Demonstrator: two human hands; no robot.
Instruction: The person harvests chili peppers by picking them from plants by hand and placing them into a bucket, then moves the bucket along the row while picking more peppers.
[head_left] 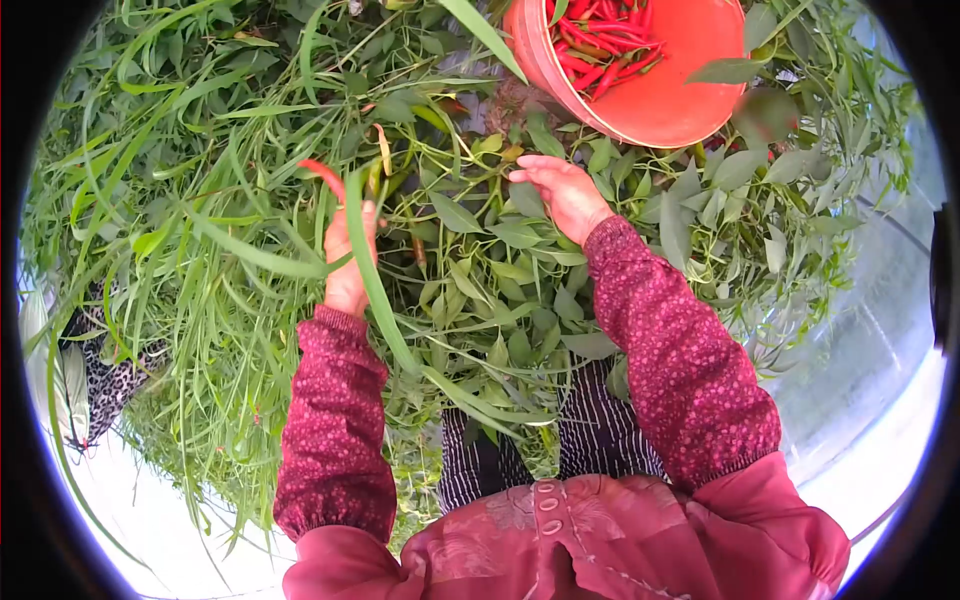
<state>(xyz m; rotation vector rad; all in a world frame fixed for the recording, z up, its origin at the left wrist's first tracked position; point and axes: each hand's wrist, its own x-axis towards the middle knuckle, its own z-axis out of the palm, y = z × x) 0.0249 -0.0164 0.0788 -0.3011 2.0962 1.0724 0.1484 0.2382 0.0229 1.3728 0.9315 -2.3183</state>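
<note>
My left hand (pixel 348 262) is closed, with a red chili pepper (pixel 324 178) sticking out past its fingers. A long grass blade (pixel 365 265) crosses in front of this hand and hides part of it. Just above it hang a pale orange-yellow pepper (pixel 384 150) and a green one (pixel 374 180). To the right, my right hand (pixel 565 195) reaches in among the pepper plant's leaves (pixel 457 213), its fingers stretched out beside a thin stem. No pepper shows in that hand.
A red bucket (pixel 690 105), tilted toward me, stands at the top right with many red chili peppers (pixel 605 45) inside. Tall grass (pixel 220 130) grows thickly on the left. Transparent plastic sheeting (pixel 850 330) lies along the right. A leopard-patterned cloth (pixel 115 365) is at far left.
</note>
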